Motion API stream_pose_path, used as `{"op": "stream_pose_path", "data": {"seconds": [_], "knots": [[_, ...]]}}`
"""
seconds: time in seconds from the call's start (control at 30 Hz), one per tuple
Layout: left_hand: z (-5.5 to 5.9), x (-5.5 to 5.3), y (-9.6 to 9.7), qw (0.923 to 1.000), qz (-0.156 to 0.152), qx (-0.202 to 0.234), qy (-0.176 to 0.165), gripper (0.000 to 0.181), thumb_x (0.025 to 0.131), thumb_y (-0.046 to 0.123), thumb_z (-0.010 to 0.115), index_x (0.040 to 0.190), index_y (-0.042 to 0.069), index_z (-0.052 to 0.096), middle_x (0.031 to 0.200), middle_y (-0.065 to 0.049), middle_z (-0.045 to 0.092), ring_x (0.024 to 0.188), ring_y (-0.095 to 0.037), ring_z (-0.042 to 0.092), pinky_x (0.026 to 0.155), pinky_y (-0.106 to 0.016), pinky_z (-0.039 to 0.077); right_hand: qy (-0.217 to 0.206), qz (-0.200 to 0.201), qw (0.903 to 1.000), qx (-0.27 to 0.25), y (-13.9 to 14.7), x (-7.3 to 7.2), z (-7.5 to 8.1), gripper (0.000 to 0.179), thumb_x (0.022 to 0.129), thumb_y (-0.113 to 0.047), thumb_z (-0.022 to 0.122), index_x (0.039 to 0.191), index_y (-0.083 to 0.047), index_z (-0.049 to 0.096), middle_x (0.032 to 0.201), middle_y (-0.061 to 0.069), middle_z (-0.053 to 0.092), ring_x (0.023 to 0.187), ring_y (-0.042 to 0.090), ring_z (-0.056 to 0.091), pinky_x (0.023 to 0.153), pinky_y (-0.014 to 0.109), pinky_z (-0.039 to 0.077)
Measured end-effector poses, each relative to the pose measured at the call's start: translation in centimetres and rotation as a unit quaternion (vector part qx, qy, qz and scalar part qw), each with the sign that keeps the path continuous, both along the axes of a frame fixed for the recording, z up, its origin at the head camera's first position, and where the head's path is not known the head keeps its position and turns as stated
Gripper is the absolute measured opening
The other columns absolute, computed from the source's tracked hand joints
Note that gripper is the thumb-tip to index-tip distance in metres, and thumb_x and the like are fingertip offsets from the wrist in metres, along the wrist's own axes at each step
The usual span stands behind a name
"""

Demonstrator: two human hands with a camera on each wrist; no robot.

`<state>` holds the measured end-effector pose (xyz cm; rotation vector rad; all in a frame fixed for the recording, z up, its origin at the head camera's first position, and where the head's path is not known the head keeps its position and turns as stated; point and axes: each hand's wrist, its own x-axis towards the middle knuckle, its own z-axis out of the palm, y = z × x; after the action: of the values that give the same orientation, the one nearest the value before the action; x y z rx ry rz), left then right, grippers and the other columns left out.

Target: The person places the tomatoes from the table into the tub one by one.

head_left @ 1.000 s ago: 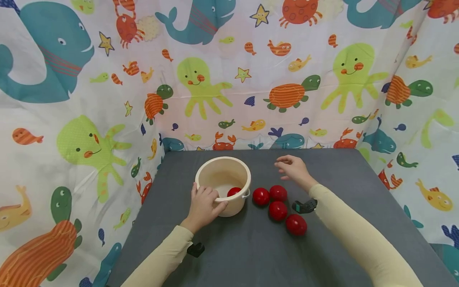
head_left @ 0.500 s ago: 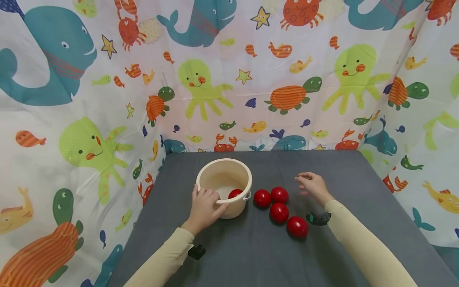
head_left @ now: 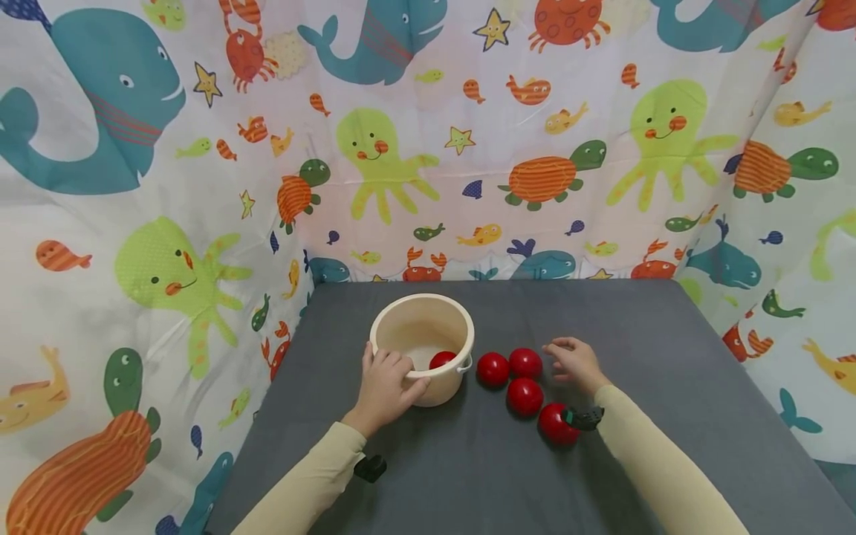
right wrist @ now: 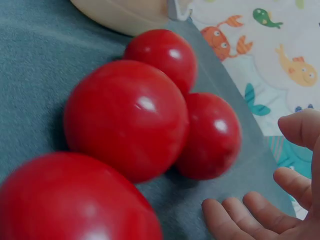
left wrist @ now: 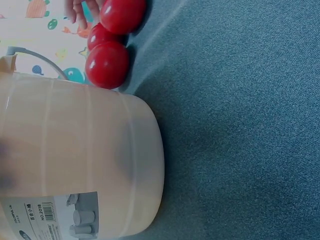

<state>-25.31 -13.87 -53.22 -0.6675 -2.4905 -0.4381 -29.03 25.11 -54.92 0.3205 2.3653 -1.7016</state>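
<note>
A cream plastic bucket (head_left: 438,391) stands upright on the dark table, one glossy red ball (head_left: 442,360) lying inside it. My left hand (head_left: 386,386) grips the near left part of its rim. Several more red balls sit in a cluster to the right of the bucket, among them a far ball (head_left: 525,362) and a near ball (head_left: 554,429), partly covered by the wrist strap. Just right of the far ball is my right hand (head_left: 578,364), holding nothing. The right wrist view shows its relaxed, spread fingers (right wrist: 265,215) apart from the balls.
The grey cloth-covered table (head_left: 461,475) ends at a white curtain (head_left: 481,171) printed with sea animals at the back and sides. A small handle lug (head_left: 464,365) juts from the bucket's right side, close to the balls.
My right hand has come nearer and rightward from behind the balls, then slightly left to beside the far ball. The left hand keeps its place on the bucket rim.
</note>
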Motion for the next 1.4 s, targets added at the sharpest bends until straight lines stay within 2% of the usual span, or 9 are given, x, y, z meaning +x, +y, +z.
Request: {"op": "stream_pose_path", "data": {"seconds": [0.27,0.6,0.77,1.03,1.4], "knots": [[0.1,0.1,0.1,1.0,-0.001,0.0,0.004,0.033,0.088,0.049,0.066,0.075,0.019,0.059,0.081,0.0,0.06,0.096,-0.023,0.056,0.109,-0.079,0.028,-0.001,-0.005,1.0,0.001,-2.1,-0.4,-1.2,0.061,0.099,-0.036,0.06,0.145,0.001,0.045,0.146,0.028,0.05,0.122,0.041,0.059,0.086,0.046,0.062],[0.1,0.2,0.2,1.0,-0.004,0.007,-0.002,0.032,0.089,0.048,0.066,0.075,0.019,0.059,0.081,0.0,0.06,0.095,-0.024,0.056,0.11,-0.079,0.027,0.008,-0.016,0.999,0.04,-3.6,-0.5,-1.9,0.053,0.097,-0.031,0.065,0.14,-0.002,0.052,0.139,0.029,0.058,0.113,0.035,0.063,0.072,0.034,0.062],[0.3,0.3,0.2,0.9999,-0.001,0.007,-0.012,0.032,0.089,0.047,0.066,0.076,0.019,0.061,0.082,0.0,0.06,0.097,-0.024,0.056,0.111,-0.079,0.025,0.01,-0.028,0.9986,0.042,-3.9,-0.6,-2.2,0.053,0.097,-0.031,0.065,0.14,-0.002,0.052,0.139,0.03,0.057,0.109,0.034,0.065,0.07,0.032,0.061],[0.2,0.1,0.0,0.9999,0.002,0.003,-0.01,0.032,0.089,0.047,0.067,0.076,0.018,0.06,0.081,-0.001,0.06,0.096,-0.024,0.056,0.111,-0.079,0.026,0.005,-0.058,0.9975,0.041,-4.5,-0.8,-2.4,0.052,0.095,-0.029,0.066,0.139,-0.005,0.055,0.14,0.026,0.058,0.101,0.027,0.065,0.065,0.026,0.057],[0.2,0.2,-0.1,1.0,0.003,0.001,-0.008,0.034,0.089,0.048,0.066,0.075,0.017,0.059,0.08,-0.002,0.059,0.095,-0.024,0.056,0.111,-0.079,0.027,0.004,-0.065,0.9967,0.047,-4.8,-0.7,-2.4,0.054,0.095,-0.031,0.066,0.14,-0.005,0.054,0.139,0.026,0.057,0.094,0.024,0.063,0.066,0.024,0.055]]}}
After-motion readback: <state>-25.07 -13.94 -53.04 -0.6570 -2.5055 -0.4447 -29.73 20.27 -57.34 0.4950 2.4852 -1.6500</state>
